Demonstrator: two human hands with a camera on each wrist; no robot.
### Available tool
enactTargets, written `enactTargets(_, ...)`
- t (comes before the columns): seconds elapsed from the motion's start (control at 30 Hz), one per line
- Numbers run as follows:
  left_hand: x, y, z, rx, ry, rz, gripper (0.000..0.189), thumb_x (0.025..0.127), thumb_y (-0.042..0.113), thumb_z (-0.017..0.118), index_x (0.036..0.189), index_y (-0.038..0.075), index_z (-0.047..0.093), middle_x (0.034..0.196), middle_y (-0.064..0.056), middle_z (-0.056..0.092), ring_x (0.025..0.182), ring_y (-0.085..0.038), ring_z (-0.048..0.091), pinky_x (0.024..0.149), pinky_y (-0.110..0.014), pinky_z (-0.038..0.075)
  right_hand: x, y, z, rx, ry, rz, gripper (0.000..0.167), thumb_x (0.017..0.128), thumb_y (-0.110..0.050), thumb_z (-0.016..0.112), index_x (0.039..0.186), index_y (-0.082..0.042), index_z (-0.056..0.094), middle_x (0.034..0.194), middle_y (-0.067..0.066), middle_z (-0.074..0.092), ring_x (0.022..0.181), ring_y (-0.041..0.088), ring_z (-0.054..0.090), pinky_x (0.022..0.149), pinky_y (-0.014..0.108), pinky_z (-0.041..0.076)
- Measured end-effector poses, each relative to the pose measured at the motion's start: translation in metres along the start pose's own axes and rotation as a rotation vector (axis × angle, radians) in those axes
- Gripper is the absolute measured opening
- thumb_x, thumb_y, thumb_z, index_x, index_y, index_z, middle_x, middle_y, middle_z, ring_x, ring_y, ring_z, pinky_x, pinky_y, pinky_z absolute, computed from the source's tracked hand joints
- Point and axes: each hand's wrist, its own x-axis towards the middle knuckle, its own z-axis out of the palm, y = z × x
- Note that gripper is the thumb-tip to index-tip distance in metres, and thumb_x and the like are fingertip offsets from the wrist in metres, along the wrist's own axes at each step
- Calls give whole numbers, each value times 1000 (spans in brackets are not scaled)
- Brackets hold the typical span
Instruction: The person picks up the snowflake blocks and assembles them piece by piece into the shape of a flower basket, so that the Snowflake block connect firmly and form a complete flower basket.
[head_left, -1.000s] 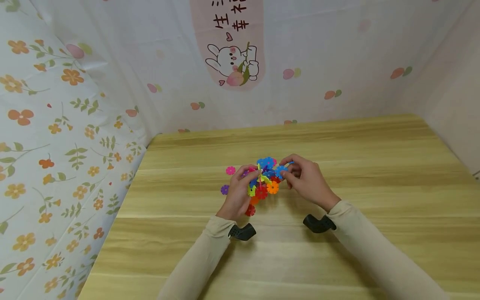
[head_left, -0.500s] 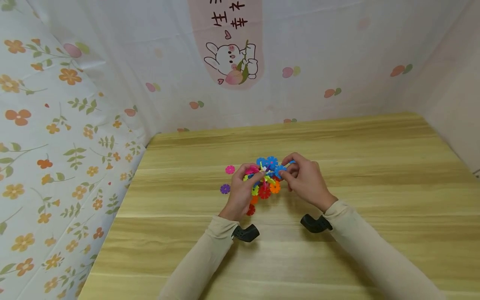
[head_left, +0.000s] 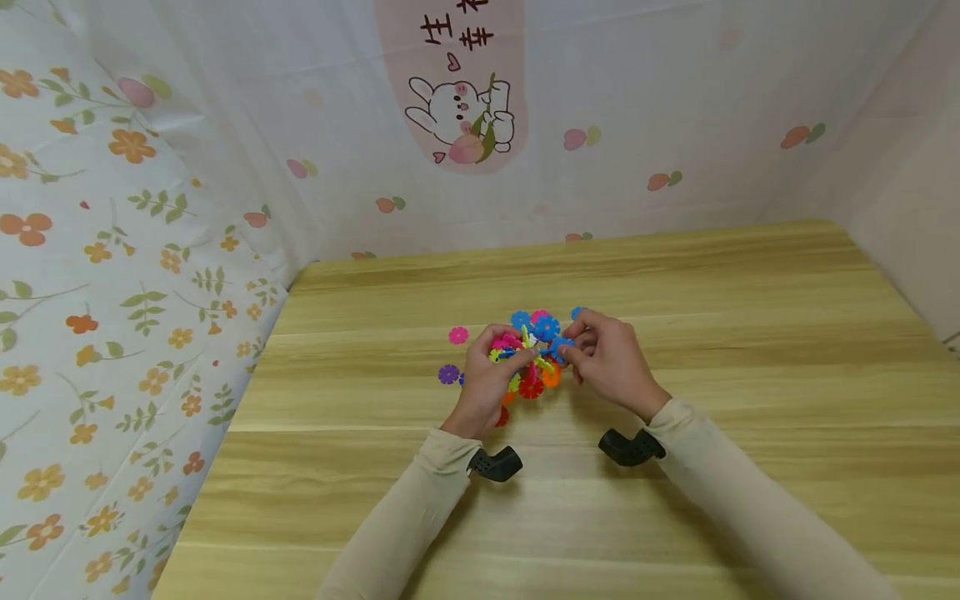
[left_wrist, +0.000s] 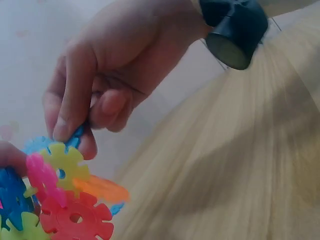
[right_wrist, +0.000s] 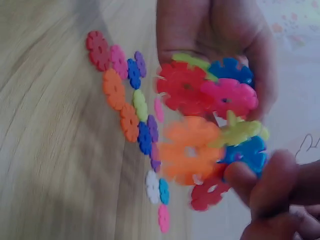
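A cluster of interlocked plastic snowflake discs (head_left: 531, 387), in red, orange, yellow-green, pink and blue, is held between my hands above the table. My left hand (head_left: 483, 383) grips its left side, thumb on top. With thumb and index finger, my right hand (head_left: 613, 364) pinches a blue snowflake disc (head_left: 560, 348) at the cluster's right edge. In the left wrist view, the right hand (left_wrist: 100, 85) reaches down to that disc beside a yellow-green disc (left_wrist: 67, 165). The right wrist view shows the left palm (right_wrist: 215, 35) behind the cluster, and a blurred orange disc (right_wrist: 190, 150).
Loose snowflake discs lie on the wooden table (head_left: 360, 483) under and around the cluster, among them a pink disc (head_left: 458, 335), a purple disc (head_left: 448, 374) and a white disc (right_wrist: 152, 186). Patterned cloth (head_left: 615, 100) hangs behind the table and along its left side.
My left hand has shifted slightly right, and the cluster has turned a little towards my right hand. The right hand keeps its pinch on the blue disc. The head view has tilted slightly.
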Motion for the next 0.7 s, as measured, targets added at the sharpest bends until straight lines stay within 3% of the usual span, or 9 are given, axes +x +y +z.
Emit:
enactTargets(0.07,0,0,0,0,-3,-3,26,80,4,71,101,5,57,114,-8,44,71,-17,54,64,-26,49,0,0,-1,26,-23,22,9,84,5,63,88,3,55,65,10,62,44,32,55,43,32,49)
enactTargets(0.17,-1,0,-2,2,-14,-15,27,80,5,71,103,5,57,116,-8,43,72,-17,55,65,-27,49,1,0,0,26,-44,35,10,85,4,63,90,3,55,64,9,61,43,29,55,44,33,49)
enactTargets(0.3,-2,1,-9,1,-64,-41,26,84,13,69,106,8,57,121,-7,44,89,-20,54,77,-32,48,3,3,0,14,-67,32,11,87,4,62,94,6,55,62,7,60,42,22,55,45,34,48)
enactTargets(0.43,-3,1,-20,17,-183,-58,33,88,21,65,118,13,55,131,-1,41,107,-22,48,89,-38,42,6,4,-2,23,-77,25,11,88,3,59,99,6,56,64,8,60,45,22,55,42,32,44)
enactTargets(0.6,-1,3,-35,-37,-357,-69,44,92,18,61,134,17,46,140,-2,33,103,-31,52,93,-46,40,9,6,-10,26,-105,29,9,91,-2,58,99,0,59,67,9,61,50,23,57,46,33,47)
enactTargets(0.7,0,6,-42,-61,-455,-62,43,93,13,58,134,13,46,144,-5,28,115,-33,45,98,-45,37,12,5,-15,9,-121,10,9,92,-5,57,99,-3,62,66,13,60,51,25,56,47,33,48)
